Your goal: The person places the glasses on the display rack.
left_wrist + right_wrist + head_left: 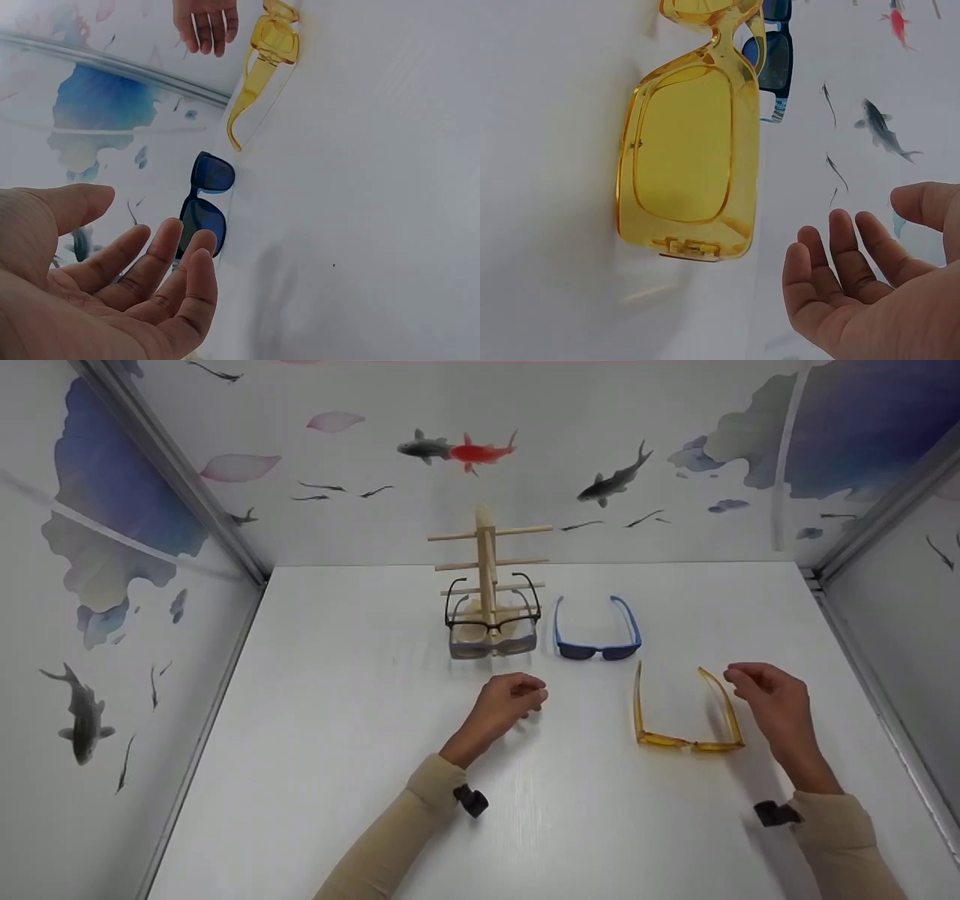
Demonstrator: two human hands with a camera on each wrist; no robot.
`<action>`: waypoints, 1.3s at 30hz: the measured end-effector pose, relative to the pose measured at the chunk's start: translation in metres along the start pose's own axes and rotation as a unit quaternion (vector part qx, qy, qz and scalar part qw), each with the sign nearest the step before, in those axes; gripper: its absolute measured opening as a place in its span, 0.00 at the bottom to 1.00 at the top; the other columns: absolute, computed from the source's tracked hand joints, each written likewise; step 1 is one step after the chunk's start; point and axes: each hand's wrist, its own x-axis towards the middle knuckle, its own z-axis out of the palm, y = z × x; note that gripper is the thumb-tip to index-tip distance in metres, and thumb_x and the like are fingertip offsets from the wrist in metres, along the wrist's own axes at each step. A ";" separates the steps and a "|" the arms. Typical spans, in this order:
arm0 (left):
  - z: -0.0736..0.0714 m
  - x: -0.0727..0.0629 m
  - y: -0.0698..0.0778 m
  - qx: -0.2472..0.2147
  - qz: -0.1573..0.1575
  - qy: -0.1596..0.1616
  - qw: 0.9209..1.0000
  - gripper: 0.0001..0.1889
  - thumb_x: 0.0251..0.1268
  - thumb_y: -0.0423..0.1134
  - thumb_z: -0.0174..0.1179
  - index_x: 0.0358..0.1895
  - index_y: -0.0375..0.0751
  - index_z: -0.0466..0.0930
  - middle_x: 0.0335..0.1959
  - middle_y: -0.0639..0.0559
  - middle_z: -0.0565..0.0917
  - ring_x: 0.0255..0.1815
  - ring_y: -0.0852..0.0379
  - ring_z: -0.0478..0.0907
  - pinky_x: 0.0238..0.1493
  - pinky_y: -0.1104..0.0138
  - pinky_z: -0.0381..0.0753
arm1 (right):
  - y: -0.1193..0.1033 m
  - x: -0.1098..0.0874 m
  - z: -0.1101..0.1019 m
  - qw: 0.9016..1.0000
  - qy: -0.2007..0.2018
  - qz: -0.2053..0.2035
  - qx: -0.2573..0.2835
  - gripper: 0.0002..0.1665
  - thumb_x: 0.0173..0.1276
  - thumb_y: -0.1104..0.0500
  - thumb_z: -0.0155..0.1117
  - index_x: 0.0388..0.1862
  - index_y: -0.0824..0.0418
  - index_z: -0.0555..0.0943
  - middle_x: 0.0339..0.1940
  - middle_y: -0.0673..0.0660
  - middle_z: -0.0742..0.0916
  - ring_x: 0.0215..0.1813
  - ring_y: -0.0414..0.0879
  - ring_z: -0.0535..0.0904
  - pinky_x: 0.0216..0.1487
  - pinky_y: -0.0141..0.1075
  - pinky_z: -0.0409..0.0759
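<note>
Yellow-framed glasses [664, 741] with unfolded arms rest on the white table, right of centre. Just right of one arm's tip is my right hand [776, 701], its fingers loosely bent; the right wrist view shows nothing held in it. My left hand [506, 706] hovers over the table in front of the wooden rack, relaxed, with a visible gap between thumb and fingers [161, 262] in the left wrist view. Blue sunglasses [598, 651] stand unfolded beyond both hands. The wooden glasses rack [486, 547] carries black-framed glasses [493, 627] and grey-tinted glasses [469, 649] below them.
The white table [315, 720] is enclosed by a back wall [360, 525] and side walls printed with fish and petals. Metal edge strips [202, 720] run along its sides. The rack's upper pegs [525, 531] stick out to both sides near the back wall.
</note>
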 end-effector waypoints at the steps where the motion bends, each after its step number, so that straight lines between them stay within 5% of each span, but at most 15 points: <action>1: 0.002 0.001 -0.001 -0.001 0.001 -0.002 1.000 0.20 0.81 0.42 0.66 0.63 0.29 0.86 0.52 0.39 0.91 0.49 0.51 0.89 0.55 0.52 0.88 | 0.001 0.000 -0.001 1.000 -0.002 0.002 -0.002 0.26 0.85 0.51 0.66 0.64 0.73 0.84 0.48 0.35 0.89 0.51 0.32 0.84 0.52 0.21 0.82; 16: 0.024 0.006 -0.011 0.003 -0.005 -0.028 1.000 0.19 0.81 0.42 0.66 0.62 0.30 0.86 0.51 0.35 0.91 0.51 0.37 0.88 0.52 0.48 0.89 | 0.015 -0.011 -0.008 0.996 -0.037 0.057 -0.060 0.33 0.86 0.43 0.62 0.71 0.70 0.82 0.51 0.37 0.86 0.53 0.34 0.82 0.52 0.21 0.81; 28: 0.037 0.012 -0.014 0.012 -0.011 -0.045 0.999 0.17 0.81 0.44 0.67 0.60 0.34 0.88 0.48 0.40 0.91 0.46 0.46 0.88 0.46 0.54 0.88 | 0.027 -0.018 -0.009 0.994 -0.049 0.073 -0.064 0.34 0.87 0.43 0.62 0.73 0.71 0.80 0.61 0.57 0.86 0.54 0.35 0.82 0.51 0.23 0.84; 34: 0.044 0.016 -0.015 0.014 -0.008 -0.062 0.998 0.16 0.82 0.43 0.66 0.59 0.35 0.88 0.47 0.43 0.91 0.45 0.50 0.88 0.44 0.60 0.88 | 0.032 -0.022 -0.011 0.993 -0.046 0.089 -0.061 0.35 0.87 0.44 0.62 0.73 0.72 0.79 0.58 0.55 0.87 0.52 0.34 0.82 0.49 0.23 0.84; 39: 0.051 0.018 -0.015 0.012 -0.009 -0.065 0.998 0.13 0.81 0.41 0.67 0.58 0.37 0.89 0.46 0.42 0.91 0.44 0.52 0.87 0.44 0.61 0.88 | 0.034 -0.025 -0.011 0.991 -0.055 0.103 -0.058 0.36 0.86 0.42 0.62 0.73 0.72 0.79 0.63 0.64 0.86 0.51 0.35 0.82 0.49 0.25 0.85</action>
